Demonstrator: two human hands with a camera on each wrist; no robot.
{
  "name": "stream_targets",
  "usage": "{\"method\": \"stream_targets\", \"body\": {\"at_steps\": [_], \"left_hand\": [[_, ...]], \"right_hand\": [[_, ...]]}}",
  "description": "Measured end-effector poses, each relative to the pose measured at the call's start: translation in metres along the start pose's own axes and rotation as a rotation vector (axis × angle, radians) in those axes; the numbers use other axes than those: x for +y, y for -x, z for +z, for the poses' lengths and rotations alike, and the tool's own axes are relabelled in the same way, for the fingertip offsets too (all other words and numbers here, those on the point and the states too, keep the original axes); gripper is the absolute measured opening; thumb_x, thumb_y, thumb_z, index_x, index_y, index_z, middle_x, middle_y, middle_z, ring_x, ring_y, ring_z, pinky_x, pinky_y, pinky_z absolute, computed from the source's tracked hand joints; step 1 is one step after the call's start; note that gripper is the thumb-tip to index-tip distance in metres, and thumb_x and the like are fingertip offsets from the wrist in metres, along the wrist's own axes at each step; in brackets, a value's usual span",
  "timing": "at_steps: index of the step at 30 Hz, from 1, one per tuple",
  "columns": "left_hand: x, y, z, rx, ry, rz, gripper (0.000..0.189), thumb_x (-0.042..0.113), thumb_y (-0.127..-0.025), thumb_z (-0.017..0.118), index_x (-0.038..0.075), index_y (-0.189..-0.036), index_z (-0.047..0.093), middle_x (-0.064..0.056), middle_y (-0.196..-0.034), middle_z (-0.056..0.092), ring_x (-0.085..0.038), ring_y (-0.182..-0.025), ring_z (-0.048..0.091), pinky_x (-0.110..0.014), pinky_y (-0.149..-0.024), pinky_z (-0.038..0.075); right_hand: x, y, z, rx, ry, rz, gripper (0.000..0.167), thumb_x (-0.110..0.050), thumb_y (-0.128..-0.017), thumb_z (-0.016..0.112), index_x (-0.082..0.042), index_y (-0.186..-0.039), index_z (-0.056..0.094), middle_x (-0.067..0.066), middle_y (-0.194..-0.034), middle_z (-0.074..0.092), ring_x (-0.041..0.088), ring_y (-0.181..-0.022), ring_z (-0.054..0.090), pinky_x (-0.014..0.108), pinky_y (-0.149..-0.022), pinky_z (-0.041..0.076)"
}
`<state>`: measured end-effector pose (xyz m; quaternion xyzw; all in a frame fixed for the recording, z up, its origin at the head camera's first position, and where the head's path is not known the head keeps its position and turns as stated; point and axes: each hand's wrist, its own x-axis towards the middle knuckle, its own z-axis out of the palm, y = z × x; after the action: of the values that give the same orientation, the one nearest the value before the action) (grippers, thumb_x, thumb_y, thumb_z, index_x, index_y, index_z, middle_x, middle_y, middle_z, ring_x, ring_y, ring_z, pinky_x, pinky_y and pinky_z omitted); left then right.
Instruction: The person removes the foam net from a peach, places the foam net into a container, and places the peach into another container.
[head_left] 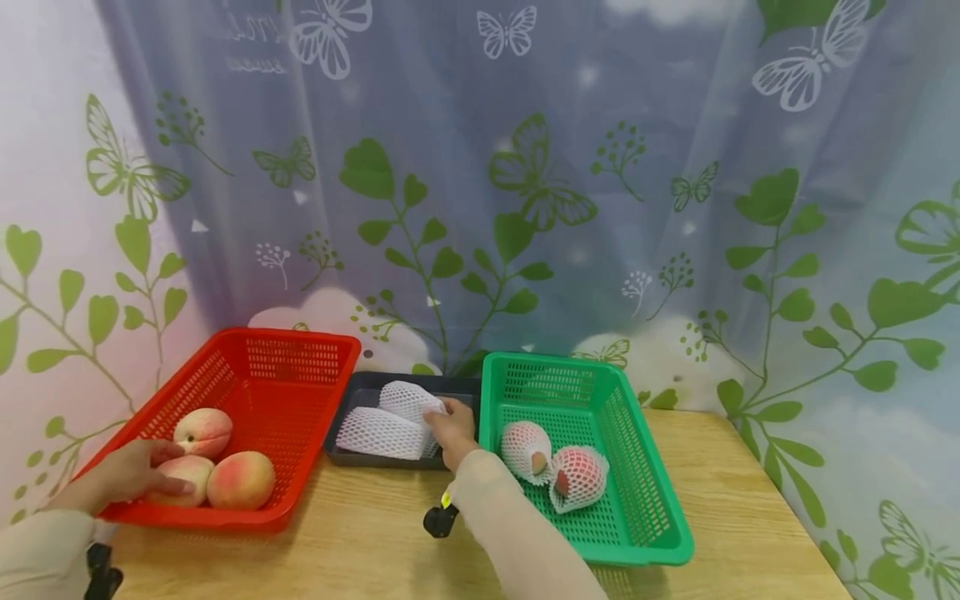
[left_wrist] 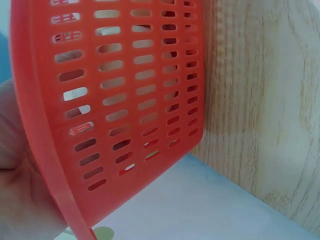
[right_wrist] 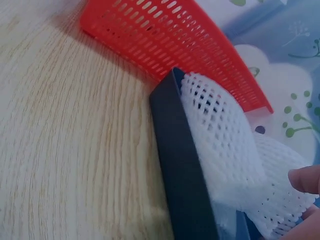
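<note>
My left hand [head_left: 131, 475] reaches over the near-left rim of the red basket [head_left: 296, 408], its fingers and thumb around a pale peach [head_left: 197, 475]. Beside that fruit lie another peach [head_left: 204, 432] behind and a redder peach [head_left: 243, 481] to the right. The left wrist view shows part of this hand behind the basket's slotted wall, its grip hidden. With thumb and fingers, my right hand [head_left: 455, 432] pinches the end of a white foam fruit net [right_wrist: 285, 180] in the dark tray [head_left: 367, 460]. A second foam net [head_left: 381, 433] lies flat in front of it.
To the right stands a green basket [head_left: 660, 492] with two peaches in foam nets, one netted peach [head_left: 527, 450] left of the other netted peach [head_left: 579, 477]. All containers rest on a wooden table [head_left: 360, 550]. A printed curtain [head_left: 450, 108] hangs behind.
</note>
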<state>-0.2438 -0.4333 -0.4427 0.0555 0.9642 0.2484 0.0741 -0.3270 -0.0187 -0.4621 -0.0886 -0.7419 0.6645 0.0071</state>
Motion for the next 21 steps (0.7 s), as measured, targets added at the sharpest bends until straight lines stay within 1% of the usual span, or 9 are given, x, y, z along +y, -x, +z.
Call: {"method": "stream_targets", "body": {"at_steps": [3,4,7,10,13,15,17,19,21], "left_hand": [[0.004,0.001,-0.003,0.008,0.013,-0.016,0.067,0.03,-0.077,0.08,-0.02,-0.113,0.053,-0.03,-0.1,0.065,-0.021,-0.079,0.055,-0.025,-0.06,0.045],[0.006,0.001,-0.004,0.012,0.011,-0.013,0.068,0.03,-0.077,0.08,-0.021,-0.113,0.053,-0.032,-0.101,0.064,-0.022,-0.081,0.056,-0.026,-0.06,0.046],[0.011,0.003,-0.008,0.035,0.018,-0.018,0.072,0.031,-0.077,0.08,-0.021,-0.116,0.051,-0.034,-0.103,0.062,-0.026,-0.081,0.058,-0.029,-0.058,0.048],[0.017,0.004,-0.012,0.094,-0.013,0.013,0.071,0.032,-0.076,0.08,-0.02,-0.116,0.052,-0.035,-0.105,0.062,-0.037,-0.086,0.061,-0.042,-0.066,0.053],[0.026,0.004,-0.015,0.156,-0.049,0.026,0.07,0.033,-0.076,0.08,-0.018,-0.117,0.054,-0.036,-0.106,0.061,-0.048,-0.096,0.059,-0.054,-0.077,0.051],[0.032,0.004,-0.016,0.178,-0.048,0.026,0.072,0.036,-0.077,0.079,-0.017,-0.119,0.054,-0.037,-0.108,0.06,-0.05,-0.097,0.058,-0.057,-0.077,0.05],[0.041,0.005,-0.017,0.186,-0.041,0.019,0.073,0.039,-0.079,0.077,-0.015,-0.122,0.053,-0.037,-0.111,0.059,-0.05,-0.098,0.057,-0.056,-0.076,0.051],[0.051,0.006,-0.015,0.199,-0.024,0.031,0.072,0.039,-0.08,0.075,-0.014,-0.123,0.053,-0.036,-0.112,0.06,-0.051,-0.099,0.057,-0.056,-0.075,0.051],[0.063,0.007,-0.013,0.221,-0.002,0.054,0.07,0.037,-0.082,0.074,-0.013,-0.125,0.052,-0.033,-0.108,0.062,-0.054,-0.101,0.055,-0.056,-0.075,0.052]], "right_hand": [[-0.004,0.002,-0.002,-0.01,-0.009,-0.024,0.032,-0.003,-0.085,0.066,0.0,-0.117,0.063,0.018,-0.121,0.061,0.034,-0.114,0.055,0.045,-0.096,0.046],[-0.006,0.003,-0.003,-0.015,-0.013,-0.026,0.033,-0.003,-0.085,0.066,0.0,-0.119,0.063,0.019,-0.123,0.06,0.035,-0.115,0.054,0.045,-0.097,0.046],[-0.013,0.005,-0.006,-0.033,-0.018,-0.033,0.037,-0.003,-0.087,0.065,0.001,-0.123,0.06,0.02,-0.13,0.056,0.036,-0.121,0.05,0.046,-0.099,0.044],[-0.019,0.005,-0.01,-0.048,-0.027,-0.04,0.038,-0.004,-0.088,0.065,-0.001,-0.125,0.059,0.02,-0.134,0.054,0.036,-0.124,0.048,0.047,-0.1,0.044],[-0.025,0.004,-0.015,-0.058,-0.02,-0.064,0.038,-0.004,-0.089,0.065,-0.002,-0.126,0.06,0.019,-0.135,0.053,0.035,-0.125,0.048,0.047,-0.1,0.044],[-0.029,0.003,-0.018,-0.065,-0.026,-0.076,0.039,-0.004,-0.088,0.065,-0.002,-0.126,0.059,0.018,-0.135,0.053,0.035,-0.126,0.047,0.046,-0.1,0.044],[-0.033,0.003,-0.022,-0.075,-0.03,-0.085,0.04,-0.005,-0.088,0.065,-0.001,-0.127,0.059,0.018,-0.136,0.053,0.035,-0.128,0.045,0.046,-0.102,0.042],[-0.036,0.003,-0.026,-0.09,-0.032,-0.098,0.04,-0.005,-0.088,0.065,-0.001,-0.127,0.058,0.018,-0.136,0.053,0.036,-0.129,0.043,0.047,-0.103,0.041],[-0.04,0.004,-0.032,-0.113,-0.037,-0.088,0.04,-0.008,-0.089,0.065,-0.004,-0.129,0.058,0.016,-0.137,0.052,0.036,-0.131,0.041,0.048,-0.104,0.039]]}}
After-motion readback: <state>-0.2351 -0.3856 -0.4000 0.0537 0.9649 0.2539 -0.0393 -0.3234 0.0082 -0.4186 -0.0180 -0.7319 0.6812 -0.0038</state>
